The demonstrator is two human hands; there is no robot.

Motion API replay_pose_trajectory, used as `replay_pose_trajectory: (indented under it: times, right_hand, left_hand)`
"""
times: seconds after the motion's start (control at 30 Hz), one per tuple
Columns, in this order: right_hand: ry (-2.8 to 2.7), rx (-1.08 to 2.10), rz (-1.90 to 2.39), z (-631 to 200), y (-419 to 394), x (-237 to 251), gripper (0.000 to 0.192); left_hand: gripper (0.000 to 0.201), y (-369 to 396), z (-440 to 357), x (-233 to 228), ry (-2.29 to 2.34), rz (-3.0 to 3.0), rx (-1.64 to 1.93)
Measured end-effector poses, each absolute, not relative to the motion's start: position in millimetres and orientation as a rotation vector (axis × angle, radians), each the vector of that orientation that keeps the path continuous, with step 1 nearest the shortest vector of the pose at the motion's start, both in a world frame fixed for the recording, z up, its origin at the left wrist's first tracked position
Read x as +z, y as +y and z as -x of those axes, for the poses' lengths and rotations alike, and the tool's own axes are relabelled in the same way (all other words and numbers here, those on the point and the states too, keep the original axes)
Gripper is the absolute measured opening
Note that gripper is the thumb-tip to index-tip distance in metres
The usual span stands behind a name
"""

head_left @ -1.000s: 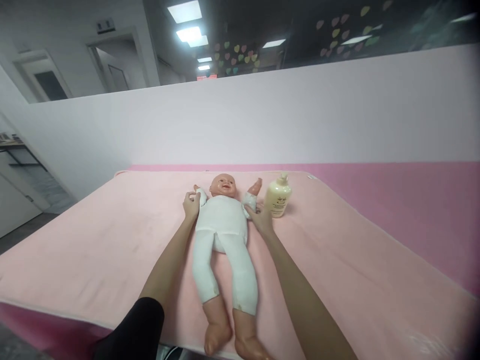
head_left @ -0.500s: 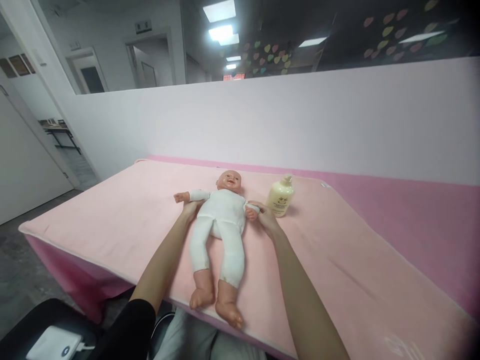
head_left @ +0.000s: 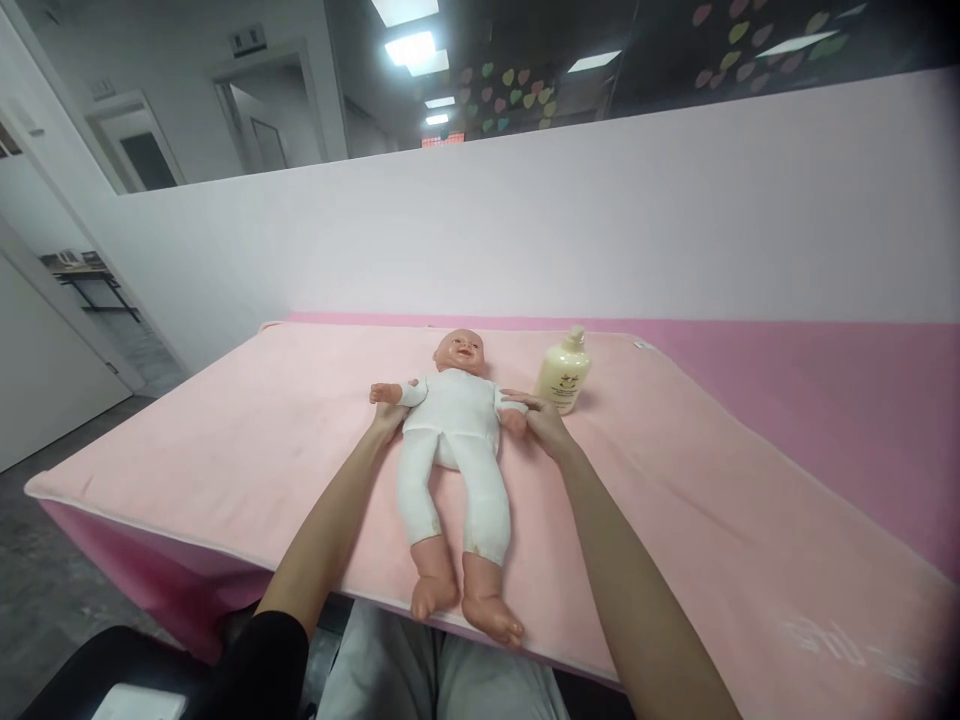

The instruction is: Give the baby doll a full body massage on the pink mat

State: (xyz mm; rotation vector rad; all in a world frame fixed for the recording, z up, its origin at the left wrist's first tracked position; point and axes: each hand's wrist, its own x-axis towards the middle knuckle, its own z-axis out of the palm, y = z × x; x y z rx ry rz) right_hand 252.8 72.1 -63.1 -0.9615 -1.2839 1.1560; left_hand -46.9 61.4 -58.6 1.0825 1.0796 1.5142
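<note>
While the left hand (head_left: 388,420) and right hand (head_left: 547,424) touch the doll (head_left: 459,402) along its arms (whether clamped, I can't tell), light, even pressure seems best.

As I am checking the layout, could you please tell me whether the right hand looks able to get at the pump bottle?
Probably yes: the pump bottle stands close beside the right hand with nothing visible between them, though that hand is at the arm of the doll.
</note>
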Motion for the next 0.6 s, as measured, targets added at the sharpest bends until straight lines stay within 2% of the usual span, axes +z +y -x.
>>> replay_pose_trajectory:
  times: [0.2, 0.33, 0.6]
  right_hand:
    - [-1.338, 0.997, 1.086, -243, 78, -61, 0.035]
    - [-1.443, 0.81, 1.157, -237, 82, -64, 0.049]
    - [-1.543, 0.545, 1.454, -220, 75, -60, 0.058]
  left_hand:
    - [0.053, 59, 48, -53, 0.878, -1.053, 1.454]
    - [0.041, 62, 44, -49, 0.782, -1.002, 1.483]
    - [0.02, 70, 37, -54, 1.012, -1.091, 1.643]
